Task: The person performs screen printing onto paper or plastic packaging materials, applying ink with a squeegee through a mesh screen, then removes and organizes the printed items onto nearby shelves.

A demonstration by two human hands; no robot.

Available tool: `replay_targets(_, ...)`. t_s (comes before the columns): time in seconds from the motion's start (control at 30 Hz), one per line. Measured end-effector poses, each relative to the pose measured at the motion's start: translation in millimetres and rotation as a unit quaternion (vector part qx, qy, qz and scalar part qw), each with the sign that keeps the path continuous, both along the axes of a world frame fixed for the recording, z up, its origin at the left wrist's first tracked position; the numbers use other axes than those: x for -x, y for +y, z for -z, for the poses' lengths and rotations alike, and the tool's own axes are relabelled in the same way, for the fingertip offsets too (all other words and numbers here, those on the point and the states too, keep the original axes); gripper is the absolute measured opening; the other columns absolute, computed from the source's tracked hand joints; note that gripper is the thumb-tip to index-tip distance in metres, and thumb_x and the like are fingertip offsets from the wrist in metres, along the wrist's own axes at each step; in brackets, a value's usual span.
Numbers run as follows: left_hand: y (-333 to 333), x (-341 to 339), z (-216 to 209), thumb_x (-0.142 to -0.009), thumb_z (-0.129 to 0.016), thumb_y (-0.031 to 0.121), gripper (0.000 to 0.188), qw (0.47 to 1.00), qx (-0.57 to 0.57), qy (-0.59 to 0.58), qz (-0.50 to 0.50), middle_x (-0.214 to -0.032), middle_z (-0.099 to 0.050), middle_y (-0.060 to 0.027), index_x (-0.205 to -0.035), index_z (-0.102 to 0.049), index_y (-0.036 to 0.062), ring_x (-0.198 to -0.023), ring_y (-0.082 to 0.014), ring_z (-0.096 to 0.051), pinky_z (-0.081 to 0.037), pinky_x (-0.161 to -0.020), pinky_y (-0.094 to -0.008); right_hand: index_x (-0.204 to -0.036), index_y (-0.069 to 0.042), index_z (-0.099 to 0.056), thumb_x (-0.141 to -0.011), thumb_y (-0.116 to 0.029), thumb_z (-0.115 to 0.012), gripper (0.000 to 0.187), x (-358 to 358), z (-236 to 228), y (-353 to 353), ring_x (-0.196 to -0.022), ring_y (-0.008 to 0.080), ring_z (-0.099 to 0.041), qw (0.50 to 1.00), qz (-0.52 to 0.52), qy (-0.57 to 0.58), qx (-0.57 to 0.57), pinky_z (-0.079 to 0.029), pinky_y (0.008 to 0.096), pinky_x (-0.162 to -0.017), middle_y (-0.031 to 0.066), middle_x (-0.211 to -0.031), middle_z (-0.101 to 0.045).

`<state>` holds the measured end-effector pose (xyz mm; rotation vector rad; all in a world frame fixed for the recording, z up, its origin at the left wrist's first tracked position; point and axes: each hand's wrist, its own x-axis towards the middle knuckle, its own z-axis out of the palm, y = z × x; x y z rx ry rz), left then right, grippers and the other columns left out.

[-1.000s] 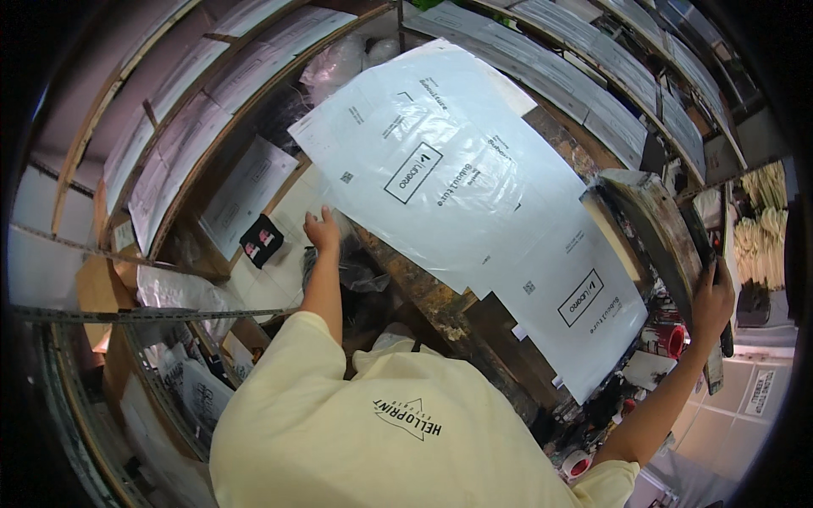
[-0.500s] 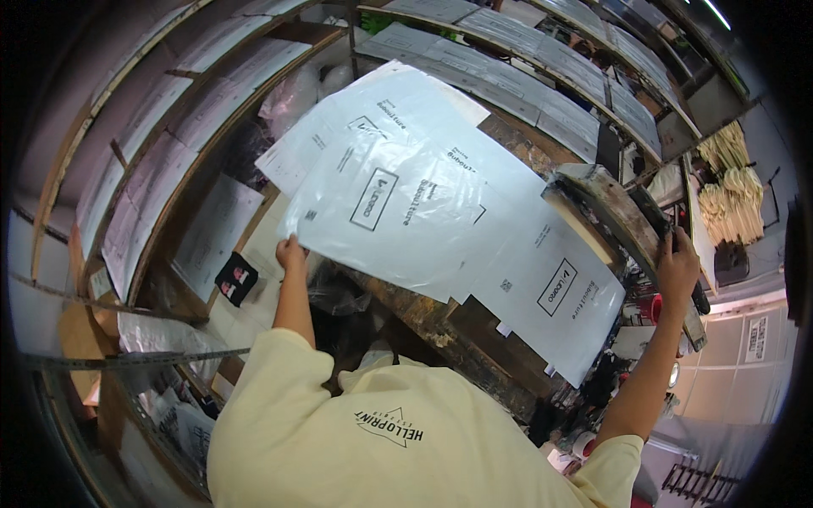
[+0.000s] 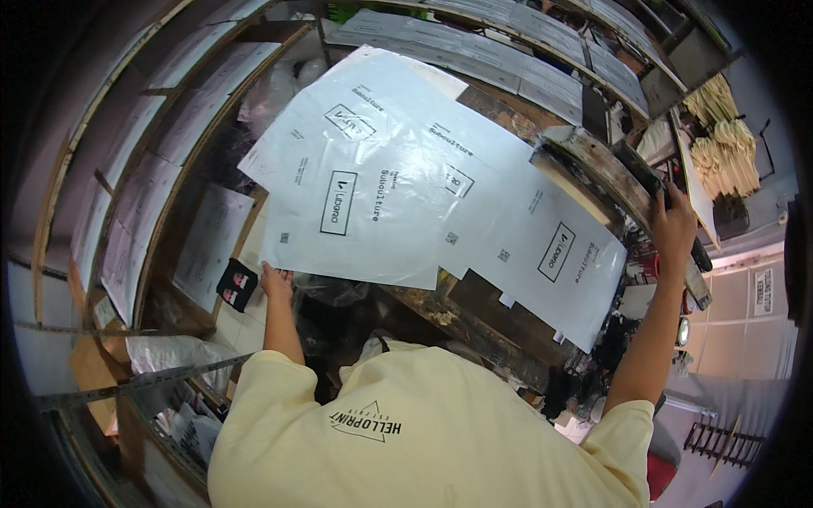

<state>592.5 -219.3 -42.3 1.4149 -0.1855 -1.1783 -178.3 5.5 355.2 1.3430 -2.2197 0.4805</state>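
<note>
A large translucent plastic sheet (image 3: pixel 356 220) with black printed boxes and lettering lies over other printed sheets on a stained work table. At its near left corner is my left hand (image 3: pixel 278 279), fingers apart, touching or just beside the edge. To the right another printed sheet (image 3: pixel 542 254) lies flat, partly under the first. My right hand (image 3: pixel 675 212) is closed round a dark bar (image 3: pixel 639 165) along a raised, ink-stained wooden frame (image 3: pixel 597 173). The frame stands tilted above the right sheet's far edge. My right fingertips are partly hidden.
Racks of printed sheets (image 3: pixel 474 55) run behind the table, and wooden shelves (image 3: pixel 161 169) with more sheets stand at left. A black cloth item (image 3: pixel 236 285) is on the left. Pale bundles (image 3: pixel 724 140) hang at far right. Dark, ink-stained clutter surrounds the table's right end.
My left hand has drawn the plastic sheet's near corner down and left, and its fingers have spread. The sheet lies flatter. My right hand stays on the bar. The view has shifted slightly.
</note>
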Motion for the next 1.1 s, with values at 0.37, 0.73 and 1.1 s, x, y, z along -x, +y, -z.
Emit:
replay_targets(0.37,50.8,368.6,-119.0,-0.096,-0.073,0.017,0.029,0.777,0.271,-0.371,0.429,-0.100,-0.074,-0.0124,-0.116,-0.071,-0.0042,-0.087,-0.0183,-0.069,-0.056,-0.081,-0.0311,-0.119,-0.004,-0.072,-0.096,-0.039,-0.063,0.043,14.8,-1.9,7.9,-0.109,0.0365,-0.066,0.999,0.032,0.005,-0.009,-0.048,0.0460,-0.094,0.0189,-0.111,-0.073)
replay_targets(0.73,42.8,628.3,-63.6,-0.084,-0.080,0.018,0.050,0.566,0.119,-0.556,0.596,-0.120,-0.061,-0.0232,-0.119,-0.053,-0.0053,-0.113,-0.0416,-0.063,-0.056,-0.095,-0.0473,-0.103,-0.003,-0.069,-0.094,-0.035,-0.065,0.034,14.5,-24.9,-11.0,-0.097,0.0373,-0.065,1.000,0.019,0.006,0.001,-0.046,0.0464,-0.082,0.0165,-0.099,-0.070)
replay_targets(1.1,32.2,629.1,-53.3,-0.080,-0.080,0.016,0.043,0.551,0.100,-0.588,0.584,-0.120,-0.056,-0.0210,-0.111,-0.056,-0.0017,-0.112,-0.0395,-0.059,-0.054,-0.095,-0.0468,-0.099,-0.003,-0.068,-0.094,-0.035,-0.064,0.032,20.5,-40.5,-24.5,-0.090,0.0374,-0.064,0.999,0.017,-0.029,0.011,-0.045,0.0456,-0.078,0.0165,-0.091,-0.068)
